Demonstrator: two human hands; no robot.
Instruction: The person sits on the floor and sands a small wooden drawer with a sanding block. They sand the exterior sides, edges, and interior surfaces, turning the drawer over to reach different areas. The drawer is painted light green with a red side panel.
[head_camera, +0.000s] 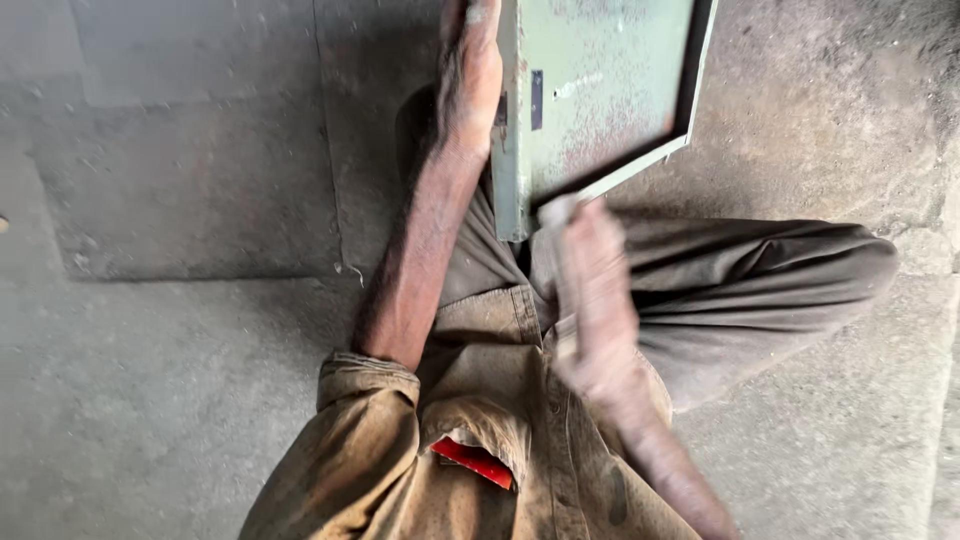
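Nearest, below the panel (600, 100): dusty shirt (480, 440) with a red slip (475, 462) in the pocket, then the blurred right hand (592, 290) just under the panel's lower corner, fingers curled, grip impossible to tell. Farther, left hand (470, 75) flat along the panel's left edge, fingers wrapped on it, holding this green, rust-flecked metal sheet upright over the lap and concrete floor (180, 200). Probably stiff, fairly heavy, sharp-rimmed; best gripped at the folded edges.
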